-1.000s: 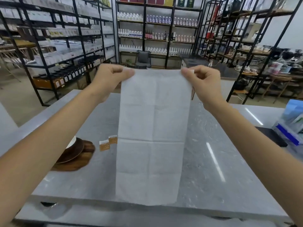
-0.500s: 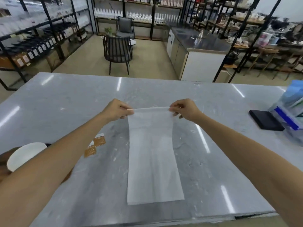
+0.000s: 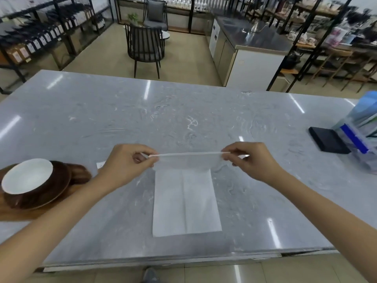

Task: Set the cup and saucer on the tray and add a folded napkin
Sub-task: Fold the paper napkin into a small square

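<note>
The near end of the white napkin (image 3: 186, 203) is lying flat on the grey table (image 3: 102, 119), its near edge sitting close to the table's front edge and its long axis running straight away from the person. The far end is being held up off the surface, so the sheet is bending along a line across its width, roughly where the lifted part meets the flat part.

The left hand (image 3: 126, 164) is pinching the far left corner between thumb and fingertips, and the right hand (image 3: 251, 160) is pinching the far right corner the same way; each grip is clamped on the napkin, neither holding anything else. The held edge is stretching taut and level between them, and both hands are equally near to it.

Judging from this, the fold turns on one relation: the free near edge lies toward the person from the two hands, so bringing the held edge down and toward the body would lay it over the flat half.

To the left, touching nothing of the napkin, the white cup (image 3: 27, 175) is sitting on the dark saucer (image 3: 59, 186) on the wooden tray (image 3: 12, 213).
</note>
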